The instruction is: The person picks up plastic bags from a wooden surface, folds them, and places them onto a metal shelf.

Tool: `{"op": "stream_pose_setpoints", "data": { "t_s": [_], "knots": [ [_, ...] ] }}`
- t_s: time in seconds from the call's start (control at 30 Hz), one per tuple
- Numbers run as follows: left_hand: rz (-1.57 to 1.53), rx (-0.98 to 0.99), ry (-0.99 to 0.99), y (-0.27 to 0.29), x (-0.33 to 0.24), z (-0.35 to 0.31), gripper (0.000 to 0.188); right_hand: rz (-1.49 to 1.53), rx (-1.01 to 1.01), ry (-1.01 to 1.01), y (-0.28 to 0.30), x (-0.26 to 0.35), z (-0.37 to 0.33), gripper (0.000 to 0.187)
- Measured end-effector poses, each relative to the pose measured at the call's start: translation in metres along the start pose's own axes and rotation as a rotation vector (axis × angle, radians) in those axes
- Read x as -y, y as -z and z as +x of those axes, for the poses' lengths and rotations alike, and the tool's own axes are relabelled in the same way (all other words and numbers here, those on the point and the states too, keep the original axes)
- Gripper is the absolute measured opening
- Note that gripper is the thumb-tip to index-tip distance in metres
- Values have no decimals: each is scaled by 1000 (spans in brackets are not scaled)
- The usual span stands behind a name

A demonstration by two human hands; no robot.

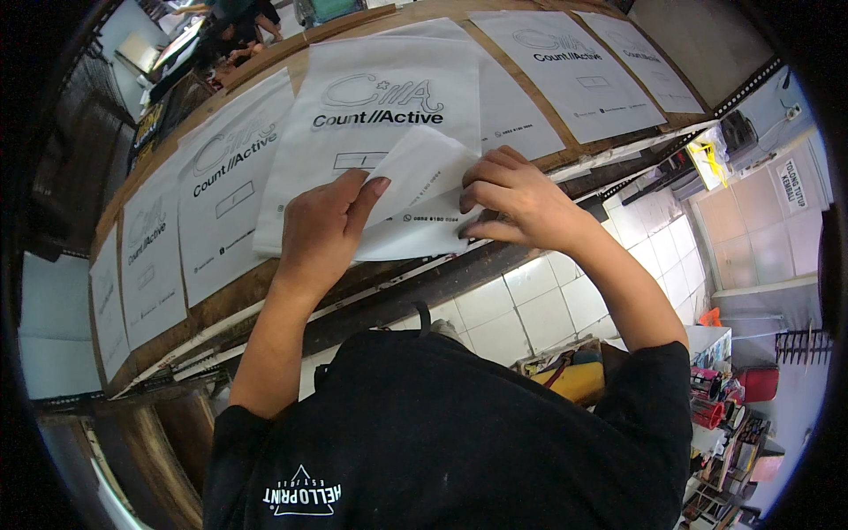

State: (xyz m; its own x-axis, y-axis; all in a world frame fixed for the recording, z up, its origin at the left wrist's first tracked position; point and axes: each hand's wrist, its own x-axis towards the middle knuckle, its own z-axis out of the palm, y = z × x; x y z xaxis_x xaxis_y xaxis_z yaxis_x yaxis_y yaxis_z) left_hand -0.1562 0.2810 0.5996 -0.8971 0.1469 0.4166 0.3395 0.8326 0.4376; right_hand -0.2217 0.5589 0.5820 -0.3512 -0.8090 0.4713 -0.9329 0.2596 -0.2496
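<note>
In front of me a white printed plastic sheet (389,66) lies on the wooden table, and its lower right part is lifted. A smaller blank-looking flap (433,159) is folded up over its print. My left hand (320,221) is closed at the sheet's lower left, thumb and forefinger beside the flap's edge. My right hand (521,199) has its curled fingers closed around the right edge, near the flap's corner. Both palms are turned away, so the exact grip is partly hidden.
More matching white sheets lie in a row, such as one at the left (230,190) and one at the right (565,75). The wooden table (221,305) ends just before me. White floor tiles (521,314) show below. Another person (234,40) is beyond the far edge.
</note>
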Motion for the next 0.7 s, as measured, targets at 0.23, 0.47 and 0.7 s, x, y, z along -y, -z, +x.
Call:
{"op": "stream_pose_setpoints", "data": {
  "t_s": [0.23, 0.47, 0.7],
  "knots": [
    [19, 117, 78, 7, -3, 2, 33, 119, 49, 26, 3, -8, 10, 18],
    [-24, 7, 22, 1, -1, -1, 35, 223, 72, -91, 9, -9, 21, 15],
    [11, 132, 105, 8, -5, 3, 31, 328, 31, -110, 17, -7, 30, 13]
  ]
}}
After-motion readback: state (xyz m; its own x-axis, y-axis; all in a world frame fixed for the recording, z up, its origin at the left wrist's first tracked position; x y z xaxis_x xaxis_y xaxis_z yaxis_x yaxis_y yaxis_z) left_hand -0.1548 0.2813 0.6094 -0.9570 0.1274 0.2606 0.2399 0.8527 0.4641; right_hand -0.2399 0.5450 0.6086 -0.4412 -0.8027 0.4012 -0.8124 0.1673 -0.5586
